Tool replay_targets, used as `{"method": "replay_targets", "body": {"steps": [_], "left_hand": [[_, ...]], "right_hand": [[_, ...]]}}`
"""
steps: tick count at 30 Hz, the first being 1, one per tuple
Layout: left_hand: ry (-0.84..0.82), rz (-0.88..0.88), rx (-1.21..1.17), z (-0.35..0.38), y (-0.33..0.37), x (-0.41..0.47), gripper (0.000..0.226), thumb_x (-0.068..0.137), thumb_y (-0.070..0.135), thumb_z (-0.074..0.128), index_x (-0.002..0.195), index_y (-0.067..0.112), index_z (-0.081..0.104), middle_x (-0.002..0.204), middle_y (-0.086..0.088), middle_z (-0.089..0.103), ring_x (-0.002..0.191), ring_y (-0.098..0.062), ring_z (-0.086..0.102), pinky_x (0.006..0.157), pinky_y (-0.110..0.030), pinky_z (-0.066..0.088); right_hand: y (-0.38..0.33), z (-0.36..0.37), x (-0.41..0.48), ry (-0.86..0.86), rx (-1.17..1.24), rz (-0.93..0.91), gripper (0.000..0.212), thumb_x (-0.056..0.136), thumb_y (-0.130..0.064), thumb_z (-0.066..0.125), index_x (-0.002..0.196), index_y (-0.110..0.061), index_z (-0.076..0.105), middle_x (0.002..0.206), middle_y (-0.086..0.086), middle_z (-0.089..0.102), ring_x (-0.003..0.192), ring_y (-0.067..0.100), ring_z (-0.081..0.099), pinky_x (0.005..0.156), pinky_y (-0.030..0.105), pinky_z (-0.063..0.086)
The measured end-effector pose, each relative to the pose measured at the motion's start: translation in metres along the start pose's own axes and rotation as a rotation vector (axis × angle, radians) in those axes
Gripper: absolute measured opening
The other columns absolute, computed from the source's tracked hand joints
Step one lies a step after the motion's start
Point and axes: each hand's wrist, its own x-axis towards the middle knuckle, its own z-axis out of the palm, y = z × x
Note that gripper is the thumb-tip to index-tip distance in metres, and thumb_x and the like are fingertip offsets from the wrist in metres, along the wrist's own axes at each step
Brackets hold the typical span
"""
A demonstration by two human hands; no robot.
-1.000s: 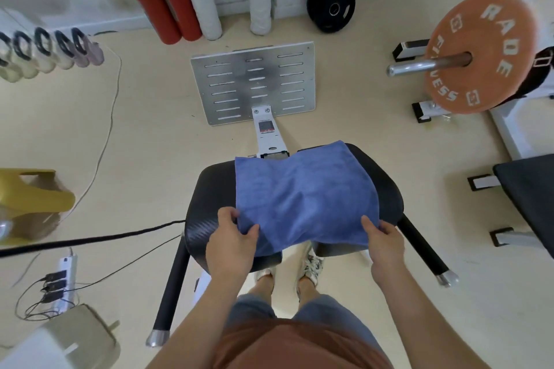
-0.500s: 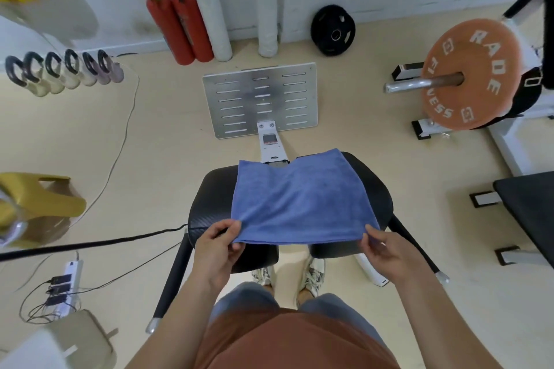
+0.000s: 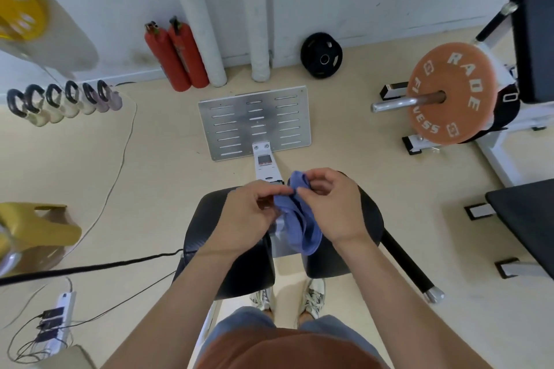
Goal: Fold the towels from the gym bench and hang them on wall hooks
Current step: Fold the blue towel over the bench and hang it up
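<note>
Beige gym floor (image 3: 150, 189) is spreading around the black padded worktop (image 3: 370, 219). Above it, the left hand (image 3: 248, 216) and right hand (image 3: 332, 207) are both pinching the blue towel (image 3: 299, 225), which is hanging bunched between them over the worktop's middle gap.

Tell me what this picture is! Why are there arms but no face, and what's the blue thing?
The camera sits on a person's head and looks down, so you see only their arms, legs and shoes. There is just this one view. The left hand and the right hand both pinch a blue towel, bunched up between them above a black gym bench. Nearby are an orange weight plate on a bar and two red cylinders by the wall.
</note>
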Motion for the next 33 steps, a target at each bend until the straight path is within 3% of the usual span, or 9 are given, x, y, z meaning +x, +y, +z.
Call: {"method": "replay_targets", "body": {"steps": [4,8,10,15,19,21,24,29,33], "left_hand": [[0.046,0.134,0.095,-0.013,0.017,0.006,0.038,0.078,-0.003,0.068,0.084,0.035,0.07,0.085,0.013,0.068,0.082,-0.005,0.062,0.076,-0.015,0.048],[0.108,0.302,0.33,-0.028,0.034,0.01,0.014,0.079,0.016,0.071,0.088,0.027,0.074,0.087,0.018,0.051,0.091,-0.001,0.048,0.078,-0.009,0.035],[0.089,0.357,0.33,-0.036,0.044,0.012,0.011,0.079,0.019,0.065,0.086,0.024,0.072,0.09,0.019,0.055,0.092,0.001,0.051,0.079,-0.006,0.035],[0.061,0.209,0.133,-0.046,0.067,0.012,0.026,0.075,0.009,0.076,0.08,0.033,0.068,0.083,0.019,0.068,0.076,0.002,0.062,0.076,-0.011,0.047],[-0.013,0.127,0.054,-0.056,0.079,0.013,0.053,0.069,0.008,0.081,0.101,0.045,0.062,0.078,0.009,0.072,0.075,-0.006,0.067,0.078,-0.017,0.051],[-0.108,0.123,0.074,-0.061,0.084,0.016,0.047,0.071,0.008,0.08,0.103,0.041,0.067,0.08,0.01,0.073,0.078,-0.007,0.069,0.081,-0.023,0.053],[-0.117,0.146,0.082,-0.066,0.093,0.02,0.028,0.07,0.007,0.081,0.082,0.031,0.074,0.077,0.008,0.074,0.074,-0.007,0.07,0.078,-0.031,0.058],[0.071,0.191,0.033,-0.076,0.099,0.027,0.027,0.069,0.006,0.081,0.07,0.031,0.07,0.064,0.016,0.069,0.059,0.003,0.06,0.063,-0.012,0.05],[0.091,0.221,-0.009,-0.086,0.101,0.031,0.025,0.072,0.003,0.078,0.072,0.027,0.07,0.063,0.016,0.068,0.059,0.003,0.06,0.06,-0.009,0.046]], "right_hand": [[-0.021,-0.002,-0.004,-0.058,0.09,-0.065,0.029,0.08,-0.003,0.072,0.081,-0.031,0.066,0.081,-0.013,0.07,0.076,-0.001,0.068,0.075,0.015,0.054],[-0.042,-0.007,-0.006,-0.095,0.077,-0.135,0.021,0.081,-0.008,0.073,0.084,-0.028,0.07,0.082,-0.013,0.071,0.077,-0.001,0.068,0.077,0.015,0.054],[-0.052,-0.01,-0.006,-0.126,0.073,-0.172,0.025,0.081,-0.006,0.072,0.083,-0.031,0.068,0.081,-0.013,0.071,0.075,0.0,0.068,0.075,0.014,0.053],[-0.071,-0.019,-0.004,-0.195,0.005,-0.222,0.023,0.08,-0.002,0.072,0.08,-0.025,0.066,0.074,-0.007,0.07,0.071,0.004,0.068,0.069,0.015,0.053],[-0.085,-0.027,0.0,-0.291,-0.057,-0.258,0.024,0.078,0.001,0.073,0.076,-0.023,0.067,0.069,-0.008,0.069,0.066,0.002,0.066,0.066,0.012,0.05],[-0.09,-0.03,0.003,-0.324,-0.106,-0.303,0.024,0.077,0.003,0.071,0.076,-0.021,0.068,0.071,-0.007,0.069,0.066,0.001,0.065,0.063,0.011,0.048],[-0.097,-0.031,0.007,-0.335,-0.14,-0.367,0.02,0.077,0.002,0.07,0.078,-0.017,0.064,0.069,-0.008,0.067,0.062,-0.001,0.059,0.059,0.007,0.041],[-0.107,-0.051,0.02,-0.413,-0.414,-0.429,0.023,0.084,-0.006,0.065,0.081,-0.028,0.062,0.087,-0.015,0.06,0.078,0.002,0.056,0.07,0.007,0.041],[-0.11,-0.072,0.027,-0.446,-0.666,-0.474,0.024,0.087,-0.019,0.066,0.101,-0.038,0.062,0.111,-0.016,0.051,0.094,0.002,0.054,0.084,0.016,0.042]]}}
